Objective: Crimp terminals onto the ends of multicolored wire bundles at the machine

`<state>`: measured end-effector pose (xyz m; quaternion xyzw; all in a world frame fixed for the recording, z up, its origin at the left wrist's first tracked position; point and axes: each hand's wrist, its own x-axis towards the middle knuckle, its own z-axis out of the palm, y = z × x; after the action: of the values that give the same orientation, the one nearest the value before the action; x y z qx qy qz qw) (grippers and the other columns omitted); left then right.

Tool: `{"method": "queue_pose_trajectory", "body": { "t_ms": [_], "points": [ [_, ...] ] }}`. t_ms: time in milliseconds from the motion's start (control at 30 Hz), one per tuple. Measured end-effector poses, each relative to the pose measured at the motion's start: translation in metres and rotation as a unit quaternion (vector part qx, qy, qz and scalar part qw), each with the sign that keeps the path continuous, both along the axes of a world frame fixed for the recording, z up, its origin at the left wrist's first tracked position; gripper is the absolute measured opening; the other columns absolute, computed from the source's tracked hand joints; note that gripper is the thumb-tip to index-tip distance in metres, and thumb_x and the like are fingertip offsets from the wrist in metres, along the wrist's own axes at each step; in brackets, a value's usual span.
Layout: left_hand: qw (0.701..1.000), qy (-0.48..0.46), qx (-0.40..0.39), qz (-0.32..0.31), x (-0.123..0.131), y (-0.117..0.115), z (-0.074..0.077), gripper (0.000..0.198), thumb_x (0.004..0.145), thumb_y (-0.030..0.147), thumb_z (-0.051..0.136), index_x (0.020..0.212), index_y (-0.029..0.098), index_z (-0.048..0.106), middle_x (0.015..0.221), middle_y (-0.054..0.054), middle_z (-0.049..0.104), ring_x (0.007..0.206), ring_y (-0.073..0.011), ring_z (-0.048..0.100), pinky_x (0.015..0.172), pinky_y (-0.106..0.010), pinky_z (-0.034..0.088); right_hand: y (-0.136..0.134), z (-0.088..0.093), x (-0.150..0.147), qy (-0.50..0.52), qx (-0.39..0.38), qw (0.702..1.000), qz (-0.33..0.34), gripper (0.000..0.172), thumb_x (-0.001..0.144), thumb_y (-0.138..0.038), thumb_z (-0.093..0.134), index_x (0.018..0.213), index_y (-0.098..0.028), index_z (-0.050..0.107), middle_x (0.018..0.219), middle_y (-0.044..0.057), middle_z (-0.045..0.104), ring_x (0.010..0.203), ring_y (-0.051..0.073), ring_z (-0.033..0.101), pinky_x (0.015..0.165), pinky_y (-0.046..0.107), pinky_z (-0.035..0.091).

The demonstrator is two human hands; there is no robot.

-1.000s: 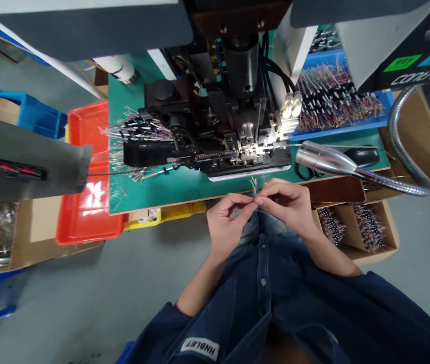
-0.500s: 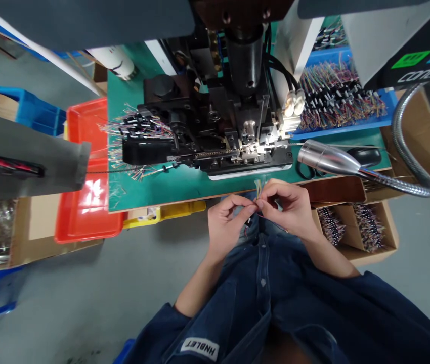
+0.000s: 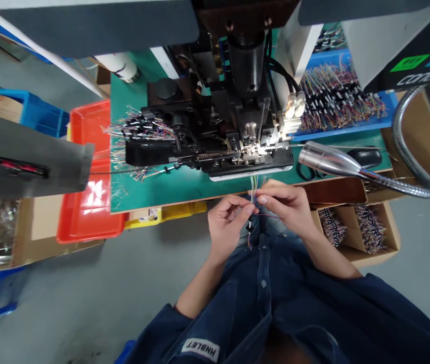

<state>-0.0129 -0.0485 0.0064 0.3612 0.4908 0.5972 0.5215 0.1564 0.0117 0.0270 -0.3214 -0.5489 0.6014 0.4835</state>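
Both grips pinch one thin bundle of coloured wires (image 3: 253, 183) just before the table (image 3: 184, 187) edge. The left hand (image 3: 225, 223) and right hand (image 3: 289, 206) meet fingertip to fingertip above the lap, and what seems a black connector (image 3: 249, 227) hangs beneath.

Hands: 2, left hand (image 3: 226, 222) and right hand (image 3: 291, 207).
Wire bundle (image 3: 252, 186) between them: 1. Strands too fine to count.
Machine (image 3: 215, 131): 1.
Lamp (image 3: 325, 159): 1.
Green mat (image 3: 184, 184): 1.
Red trays (image 3: 89, 212): 2.
Blue bins (image 3: 42, 111): 3 in view.
Divided box (image 3: 391, 237): 1, 2 compartments.
Wire heaps (image 3: 139, 131): 4. One on machine, one in right blue bin, one per compartment. Pieces uncountable.
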Motion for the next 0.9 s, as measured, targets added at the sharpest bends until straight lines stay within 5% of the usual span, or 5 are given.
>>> {"method": "queue_pose_trajectory", "body": {
  "t_ms": [200, 467, 733, 900],
  "points": [
    [0.999, 0.012, -0.008, -0.039, -0.003, 0.002, -0.003, 0.014, 0.096, 0.032, 0.089, 0.090, 0.022, 0.081, 0.085, -0.002, 0.083, 0.080, -0.0168, 0.078, 0.083, -0.030, 0.061, 0.000, -0.005, -0.001, 0.004, 0.004, 1.000, 0.024, 0.011, 0.098, -0.024, 0.089, 0.105, -0.032, 0.093, 0.086, 0.002, 0.080, 0.076, 0.015, 0.069, 0.067, 0.031, 0.053],
    [0.995, 0.072, 0.034, -0.059, -0.008, -0.005, -0.002, 0.010, 0.098, 0.029, 0.086, 0.095, 0.022, 0.079, 0.087, -0.002, 0.081, 0.082, -0.0166, 0.075, 0.082, -0.029, 0.057, 0.012, 0.017, -0.009, -0.005, 0.025, 0.997, -0.074, 0.005, 0.096, -0.028, 0.089, 0.093, -0.029, 0.093, 0.081, 0.002, 0.081, 0.075, 0.017, 0.069, 0.071, 0.034, 0.056],
    [0.993, 0.082, 0.052, -0.060, -0.012, 0.011, 0.007, 0.012, 0.095, 0.028, 0.090, 0.098, 0.023, 0.079, 0.088, -0.002, 0.081, 0.080, -0.0170, 0.078, 0.078, -0.029, 0.061, 0.013, 0.018, -0.012, -0.021, 0.071, 0.996, -0.047, 0.006, 0.100, -0.029, 0.086, 0.097, -0.027, 0.091, 0.083, 0.003, 0.081, 0.076, 0.018, 0.069, 0.072, 0.036, 0.055],
    [0.999, -0.020, 0.041, -0.019, -0.006, 0.021, 0.008, 0.015, 0.097, 0.030, 0.088, 0.094, 0.022, 0.076, 0.080, -0.001, 0.082, 0.072, -0.0163, 0.079, 0.072, -0.027, 0.063, 0.017, 0.018, -0.008, -0.038, 0.030, 0.999, -0.024, 0.019, 0.103, -0.032, 0.082, 0.119, -0.029, 0.091, 0.082, 0.001, 0.077, 0.072, 0.015, 0.065, 0.067, 0.031, 0.052]
  ]
}}
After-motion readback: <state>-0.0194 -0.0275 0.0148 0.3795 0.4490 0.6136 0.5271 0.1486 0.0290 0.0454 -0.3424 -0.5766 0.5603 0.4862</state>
